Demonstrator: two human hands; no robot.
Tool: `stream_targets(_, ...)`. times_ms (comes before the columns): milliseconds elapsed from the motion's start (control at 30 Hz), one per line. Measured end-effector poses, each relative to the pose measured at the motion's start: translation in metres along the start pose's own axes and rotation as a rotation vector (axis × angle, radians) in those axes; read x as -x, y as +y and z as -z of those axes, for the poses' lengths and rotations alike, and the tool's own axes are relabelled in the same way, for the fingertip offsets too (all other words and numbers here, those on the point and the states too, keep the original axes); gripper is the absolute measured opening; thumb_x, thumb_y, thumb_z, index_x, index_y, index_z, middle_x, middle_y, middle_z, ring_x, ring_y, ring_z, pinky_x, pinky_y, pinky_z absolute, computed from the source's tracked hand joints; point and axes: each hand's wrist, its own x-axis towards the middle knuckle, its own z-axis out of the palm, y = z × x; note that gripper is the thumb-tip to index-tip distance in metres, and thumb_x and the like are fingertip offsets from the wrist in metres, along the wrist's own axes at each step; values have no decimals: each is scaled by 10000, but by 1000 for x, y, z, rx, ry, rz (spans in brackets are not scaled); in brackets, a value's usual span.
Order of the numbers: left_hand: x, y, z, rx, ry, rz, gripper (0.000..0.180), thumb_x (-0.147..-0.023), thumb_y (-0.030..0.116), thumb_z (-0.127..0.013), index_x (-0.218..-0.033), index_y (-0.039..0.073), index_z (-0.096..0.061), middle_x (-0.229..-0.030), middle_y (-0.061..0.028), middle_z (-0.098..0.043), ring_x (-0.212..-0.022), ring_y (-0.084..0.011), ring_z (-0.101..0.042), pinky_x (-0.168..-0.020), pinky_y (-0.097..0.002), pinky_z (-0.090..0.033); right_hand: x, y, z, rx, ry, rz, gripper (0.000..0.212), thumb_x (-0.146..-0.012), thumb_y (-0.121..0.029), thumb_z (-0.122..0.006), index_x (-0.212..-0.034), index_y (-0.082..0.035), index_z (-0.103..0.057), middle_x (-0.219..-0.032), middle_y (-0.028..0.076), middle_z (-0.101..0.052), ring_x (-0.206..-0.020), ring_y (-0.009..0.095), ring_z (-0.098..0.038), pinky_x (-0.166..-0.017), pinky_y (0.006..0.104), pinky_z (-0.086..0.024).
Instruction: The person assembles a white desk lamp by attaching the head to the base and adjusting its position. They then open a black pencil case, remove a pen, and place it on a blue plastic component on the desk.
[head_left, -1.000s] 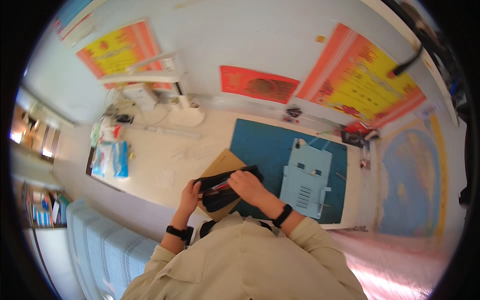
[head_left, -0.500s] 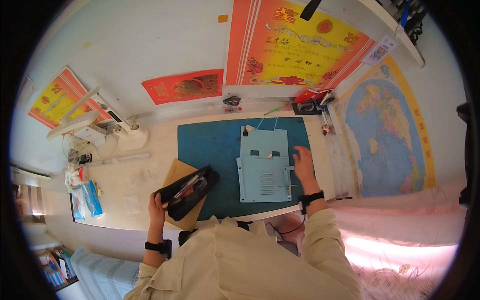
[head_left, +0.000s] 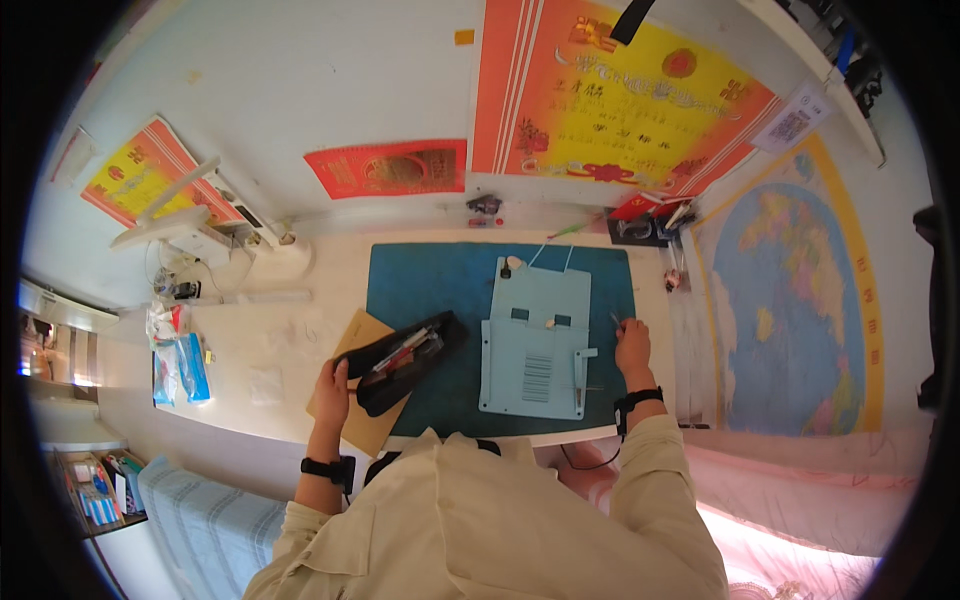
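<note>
My left hand (head_left: 333,390) grips the near-left edge of a black pencil case (head_left: 360,362), which gapes open with several pens (head_left: 405,355) inside. The case lies tilted over a brown paper envelope or notebook (head_left: 372,428). On the dark green mat (head_left: 425,280) rests a light-blue folding book stand (head_left: 508,370), laid flat with a slotted panel and a small side arm. Just right of the stand, over the mat's right edge, my right hand (head_left: 632,345) has its fingers pinched together. Whatever small thing is between the fingertips is too blurred to name.
A white desk lamp (head_left: 275,258) stands at the back left. Blue and white packages (head_left: 183,368) lie at the desk's left end. A dark box with red items (head_left: 640,228) sits at the back right corner. A pink curtain (head_left: 760,480) hangs close by my right arm.
My right hand has gone from spread fingers beside the book stand to a closed pinch, slightly lower and farther right. My left hand still holds the pencil case. The whole view has shifted a little.
</note>
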Motion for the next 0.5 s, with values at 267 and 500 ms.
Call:
stream_targets(267,1,14,4,81,-92,-72,337,-1035,282,-513,-1162,-19,-596,-984,-116,-654,-868,-182,-651,-590,-298,-584,-3,-112,86,-774,-179,6,122,-941,-77,-618,-1021,9,-585,-903,107,-656,-734,185,-632,-650,319,-506)
stream_targets(500,7,13,11,106,-178,-42,318,-1033,268,-521,-1170,-10,-593,-991,-128,-671,-876,-191,-664,-617,-311,-586,12,-214,43,-822,-277,262,161,-867,-70,-713,-1008,-17,-654,-870,49,-679,-741,120,-641,-647,260,-519)
